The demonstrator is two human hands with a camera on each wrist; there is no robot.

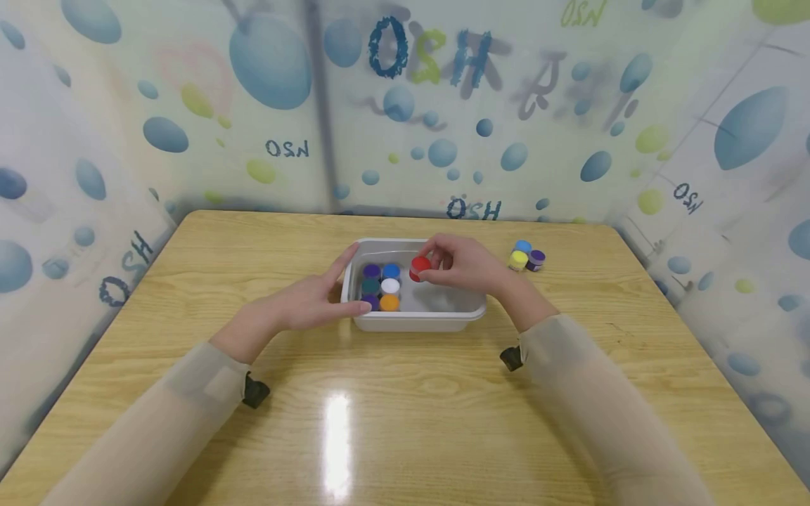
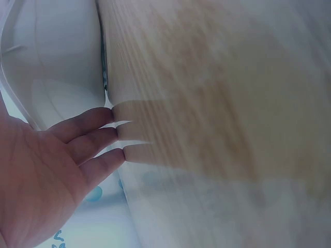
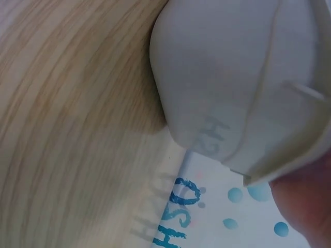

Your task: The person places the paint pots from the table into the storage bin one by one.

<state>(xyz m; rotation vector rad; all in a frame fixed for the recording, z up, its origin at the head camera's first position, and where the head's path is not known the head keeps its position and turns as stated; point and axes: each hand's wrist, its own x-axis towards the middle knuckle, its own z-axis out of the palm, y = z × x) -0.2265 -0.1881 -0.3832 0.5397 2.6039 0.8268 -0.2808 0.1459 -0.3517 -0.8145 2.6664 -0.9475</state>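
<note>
A white plastic container (image 1: 414,323) stands on the table, with small paint pots in its left part. Their lids are purple, blue (image 1: 391,271), dark green (image 1: 370,287), white (image 1: 390,286) and orange (image 1: 389,303). My right hand (image 1: 465,266) pinches a small red pot (image 1: 420,268) over the inside of the container. Whether the pot touches the bottom, I cannot tell. My left hand (image 1: 304,301) spans the container's left end, thumb at the front rim. In the left wrist view its other fingers (image 2: 88,124) reach straight down to the tabletop beside the container wall (image 2: 62,62).
Right of the container, near the back, a light blue pot (image 1: 522,246), a yellow pot (image 1: 518,261) and a purple pot (image 1: 536,261) stand together. The wooden table (image 1: 405,422) ends at a patterned curtain-like backdrop (image 1: 405,126).
</note>
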